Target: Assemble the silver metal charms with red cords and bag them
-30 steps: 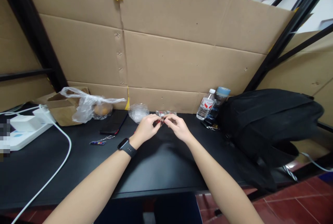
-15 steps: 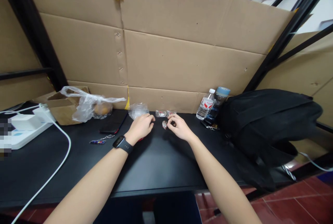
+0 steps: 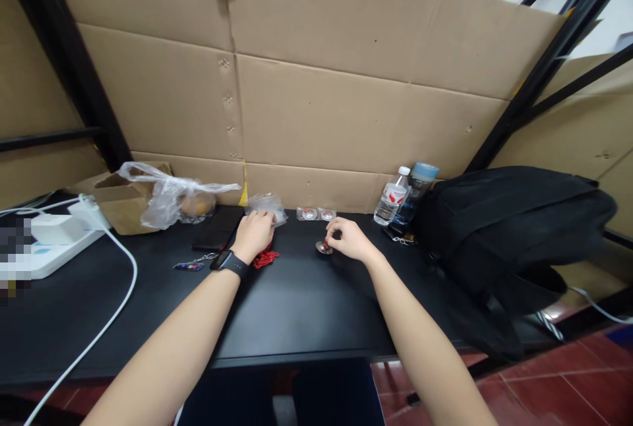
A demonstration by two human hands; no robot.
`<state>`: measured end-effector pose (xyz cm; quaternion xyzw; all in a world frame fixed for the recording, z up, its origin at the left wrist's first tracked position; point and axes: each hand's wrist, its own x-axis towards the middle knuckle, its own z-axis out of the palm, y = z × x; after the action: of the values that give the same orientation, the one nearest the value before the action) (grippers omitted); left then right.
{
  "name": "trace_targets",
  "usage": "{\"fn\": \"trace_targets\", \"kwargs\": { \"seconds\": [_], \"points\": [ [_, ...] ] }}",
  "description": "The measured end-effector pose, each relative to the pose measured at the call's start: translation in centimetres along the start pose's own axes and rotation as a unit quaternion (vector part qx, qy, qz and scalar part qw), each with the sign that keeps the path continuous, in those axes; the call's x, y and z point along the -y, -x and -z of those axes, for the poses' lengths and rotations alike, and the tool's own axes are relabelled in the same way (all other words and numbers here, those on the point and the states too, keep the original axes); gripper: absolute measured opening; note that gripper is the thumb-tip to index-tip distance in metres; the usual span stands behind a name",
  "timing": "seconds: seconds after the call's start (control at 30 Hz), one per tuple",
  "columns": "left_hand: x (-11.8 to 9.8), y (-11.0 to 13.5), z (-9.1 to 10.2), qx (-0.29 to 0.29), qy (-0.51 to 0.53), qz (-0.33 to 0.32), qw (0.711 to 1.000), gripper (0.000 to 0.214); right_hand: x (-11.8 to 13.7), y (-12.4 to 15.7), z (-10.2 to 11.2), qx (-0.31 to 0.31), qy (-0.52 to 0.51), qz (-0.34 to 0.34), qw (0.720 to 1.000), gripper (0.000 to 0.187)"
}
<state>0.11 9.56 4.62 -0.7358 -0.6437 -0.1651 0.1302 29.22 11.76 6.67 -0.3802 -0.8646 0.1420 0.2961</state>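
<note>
My right hand [image 3: 349, 239] pinches a small shiny metal disc [image 3: 324, 248] with a red bit at its top, just above the black table. My left hand [image 3: 253, 233], with a black watch at the wrist, reaches forward with its fingers loosely bent and apart, their tips partly hidden. It lies over a heap of red cords [image 3: 266, 258] and borders a clear plastic bag [image 3: 271, 205]. Two small discs in clear wrappers [image 3: 307, 213] lie side by side at the back, between the hands.
A black notebook-like item [image 3: 215, 229] and a keychain [image 3: 188, 266] lie left. Farther left are a knotted plastic bag [image 3: 165, 202], a cardboard box [image 3: 123, 208] and a white power strip [image 3: 64, 248]. Two bottles [image 3: 392, 196] and a black backpack [image 3: 509, 235] stand right. Cardboard [image 3: 346, 122] walls the back.
My left hand has moved left, uncovering the red cords. My right hand has shifted slightly right with the metal disc, which now shows its flat side more.
</note>
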Motion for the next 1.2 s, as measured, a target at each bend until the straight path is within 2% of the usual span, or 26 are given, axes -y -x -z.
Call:
{"fn": "trace_targets", "kwargs": {
  "seconds": [0.17,0.3,0.5,0.63,0.73,0.8,0.9,0.97,1.07,1.2],
  "points": [
    [-0.1,-0.1,-0.1,-0.019,0.008,0.029,0.999,0.027,-0.8,0.2,1.1,0.028,0.032,-0.037,0.998,0.004],
    [0.3,-0.2,-0.2,-0.021,0.008,0.036,0.999,0.029,-2.8,0.9,2.8,0.048,0.078,-0.092,0.992,0.018],
    [0.8,-0.4,-1.0,-0.006,0.020,0.035,0.999,0.031,-5.1,2.0,4.4,0.140,0.062,-0.160,0.975,0.054],
    [0.6,-0.5,-0.9,-0.009,0.032,0.032,0.999,0.029,-5.0,2.1,4.4,0.158,0.036,-0.173,0.971,0.053],
    [0.6,-0.7,-0.1,-0.019,0.076,0.009,0.997,0.025,-4.6,2.0,4.5,0.157,0.051,-0.173,0.971,0.054],
    [0.7,-0.8,0.8,0.023,0.121,-0.049,0.991,0.020,-4.4,2.1,4.6,0.155,0.062,-0.175,0.970,0.053],
    [0.8,-0.6,2.2,0.139,0.155,-0.121,0.971,0.013,-4.1,2.1,4.8,0.160,0.058,-0.177,0.970,0.050],
    [0.7,-0.3,2.8,0.182,0.147,-0.124,0.964,0.010,-3.9,2.1,4.9,0.157,0.054,-0.172,0.971,0.049],
    [0.4,-0.1,2.9,0.215,0.142,-0.113,0.960,0.002,-3.7,2.1,5.1,0.146,0.045,-0.162,0.975,0.045],
    [0.1,0.0,2.5,0.245,0.137,-0.124,0.952,0.009,-3.4,2.0,5.2,0.116,0.030,-0.138,0.983,0.036]
  ]
}}
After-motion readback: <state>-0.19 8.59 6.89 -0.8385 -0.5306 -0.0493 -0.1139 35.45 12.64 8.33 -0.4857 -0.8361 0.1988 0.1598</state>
